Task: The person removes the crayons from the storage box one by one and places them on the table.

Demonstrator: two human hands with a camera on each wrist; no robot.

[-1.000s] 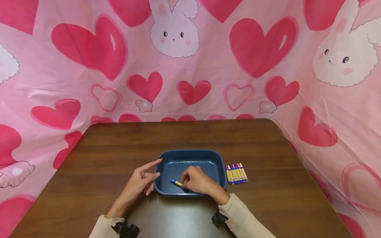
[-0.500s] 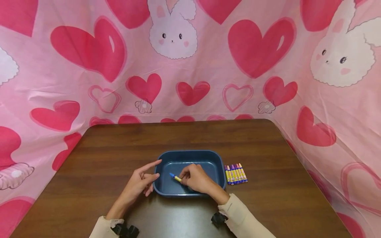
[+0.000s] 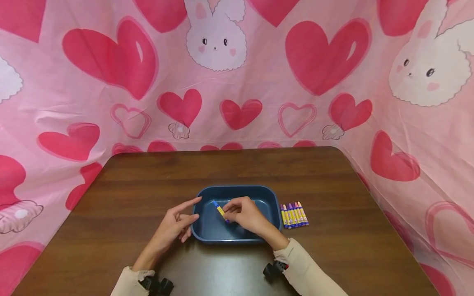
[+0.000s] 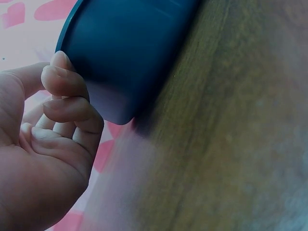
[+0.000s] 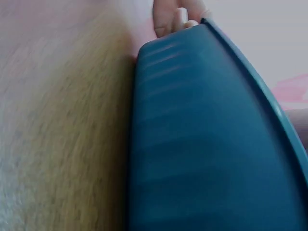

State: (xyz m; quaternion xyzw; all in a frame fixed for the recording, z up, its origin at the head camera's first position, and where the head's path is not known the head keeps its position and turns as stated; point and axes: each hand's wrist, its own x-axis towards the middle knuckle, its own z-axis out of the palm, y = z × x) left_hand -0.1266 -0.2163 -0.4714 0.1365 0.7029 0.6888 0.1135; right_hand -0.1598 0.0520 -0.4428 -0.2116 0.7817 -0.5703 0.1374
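Note:
My right hand [image 3: 246,216] is over the inside of a dark blue rectangular tray [image 3: 237,238], pinching a blue crayon [image 3: 220,211] with a yellow wrapper. The crayon is tilted, its blue tip up and to the left. At the tray's left side is my left hand [image 3: 174,224], with the index finger and thumb reaching to the rim. The left wrist view has the same hand's fingers [image 4: 72,103] beside the tray's outer wall [image 4: 125,62]. In the right wrist view, the tray's ribbed outer wall [image 5: 202,134] hides most of the right hand.
Several crayons [image 3: 294,216] with yellow wrappers lie in a row on the wooden table [image 3: 237,168], just right of the tray. A pink cloth [image 3: 266,82] with hearts and rabbits hangs behind and at both sides. Black cameras [image 3: 272,269] are strapped at the wrists.
My right hand has risen slightly toward the tray's far side with the blue crayon. The crayon has turned from nearly level to a steeper slant. My left hand stays by the rim.

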